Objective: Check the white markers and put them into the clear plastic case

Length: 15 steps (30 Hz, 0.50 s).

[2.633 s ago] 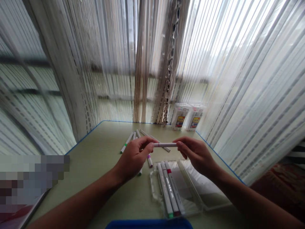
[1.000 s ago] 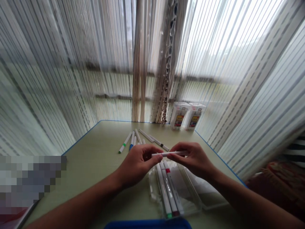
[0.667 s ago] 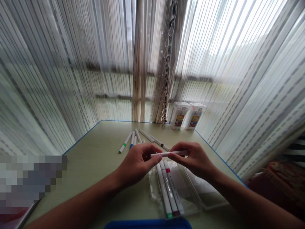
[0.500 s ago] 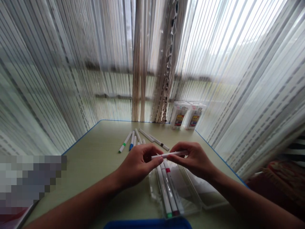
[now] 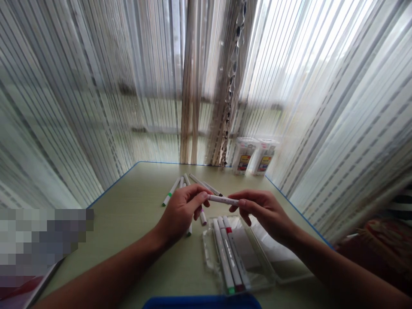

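I hold a white marker [image 5: 223, 200] level above the table, one end in each hand. My left hand [image 5: 182, 211] pinches its left end between thumb and fingers. My right hand [image 5: 264, 209] pinches the right end. Below the right hand lies an open clear plastic case [image 5: 254, 257] with three white markers [image 5: 229, 255] side by side in it. Several loose markers [image 5: 180, 185] lie on the table beyond my left hand, partly hidden by it.
The pale green table [image 5: 135, 201] has a blue edge. Two clear marker boxes [image 5: 252, 156] stand at the far right corner against striped sheer curtains [image 5: 96, 94]. A blue object [image 5: 202, 301] sits at the near edge.
Both hands have lifted the marker a little and moved it away from the case; it now tilts slightly down to the right. The view shifted a little.
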Each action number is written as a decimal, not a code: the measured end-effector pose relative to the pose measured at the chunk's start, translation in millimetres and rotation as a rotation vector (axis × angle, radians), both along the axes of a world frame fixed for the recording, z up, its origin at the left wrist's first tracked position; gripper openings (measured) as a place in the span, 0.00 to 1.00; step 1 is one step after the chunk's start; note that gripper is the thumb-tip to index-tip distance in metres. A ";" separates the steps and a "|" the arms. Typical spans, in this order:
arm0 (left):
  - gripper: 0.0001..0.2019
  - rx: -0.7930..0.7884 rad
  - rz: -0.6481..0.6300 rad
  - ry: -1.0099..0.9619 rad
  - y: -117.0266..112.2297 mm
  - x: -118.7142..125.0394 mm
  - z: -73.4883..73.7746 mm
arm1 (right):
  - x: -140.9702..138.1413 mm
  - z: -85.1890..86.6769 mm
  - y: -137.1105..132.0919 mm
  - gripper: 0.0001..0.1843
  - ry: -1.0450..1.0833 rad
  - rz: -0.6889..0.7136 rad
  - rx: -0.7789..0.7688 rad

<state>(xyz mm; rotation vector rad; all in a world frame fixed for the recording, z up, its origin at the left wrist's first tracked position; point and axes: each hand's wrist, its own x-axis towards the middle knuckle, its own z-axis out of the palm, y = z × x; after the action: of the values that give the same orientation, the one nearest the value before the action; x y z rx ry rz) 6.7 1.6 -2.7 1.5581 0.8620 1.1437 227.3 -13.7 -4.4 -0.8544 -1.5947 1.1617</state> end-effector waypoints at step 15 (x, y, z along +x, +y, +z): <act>0.14 0.144 -0.110 0.297 -13.4 7.5 -3.5 | -5.3 -1.4 -3.1 0.13 -0.223 -0.061 0.031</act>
<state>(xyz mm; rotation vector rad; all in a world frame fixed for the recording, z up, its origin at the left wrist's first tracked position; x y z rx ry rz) 14.2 -11.8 -6.1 1.9036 0.8896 0.9253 222.1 -16.8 -5.8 -1.0336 -1.7487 1.0241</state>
